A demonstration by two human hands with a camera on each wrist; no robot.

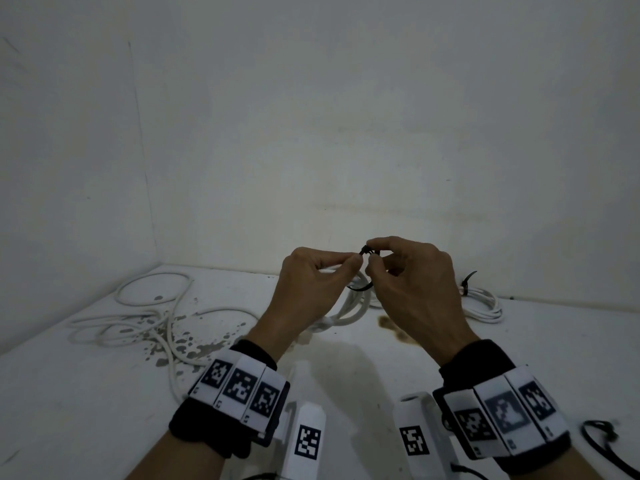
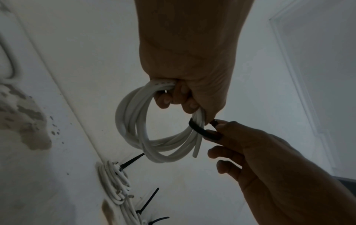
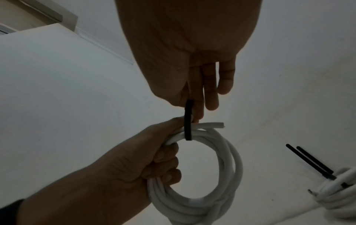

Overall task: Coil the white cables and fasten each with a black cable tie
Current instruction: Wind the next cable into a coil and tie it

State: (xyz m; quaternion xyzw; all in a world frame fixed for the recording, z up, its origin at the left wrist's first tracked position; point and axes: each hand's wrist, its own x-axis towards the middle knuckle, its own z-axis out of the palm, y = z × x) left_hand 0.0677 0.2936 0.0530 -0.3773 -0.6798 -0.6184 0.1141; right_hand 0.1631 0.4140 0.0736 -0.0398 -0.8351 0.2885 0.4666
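My left hand [image 1: 311, 282] is gripping the coiled white round cable [image 2: 134, 129] while my right hand [image 1: 412, 282] is pinching the black plastic cable tie [image 3: 188, 121] looped round it, next needing its tail threaded.

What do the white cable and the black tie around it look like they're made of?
The white cable looks plastic-sheathed: smooth, slightly glossy, bending in springy loops. The black tie looks like a matte, flexible plastic strip, probably nylon, curving stiffly round the strands.

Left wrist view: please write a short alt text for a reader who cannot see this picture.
A left hand grips a coil of white cable while a right hand pinches a black cable tie looped around the strands. Below on the white surface lie more coiled cables, already fastened with black ties.
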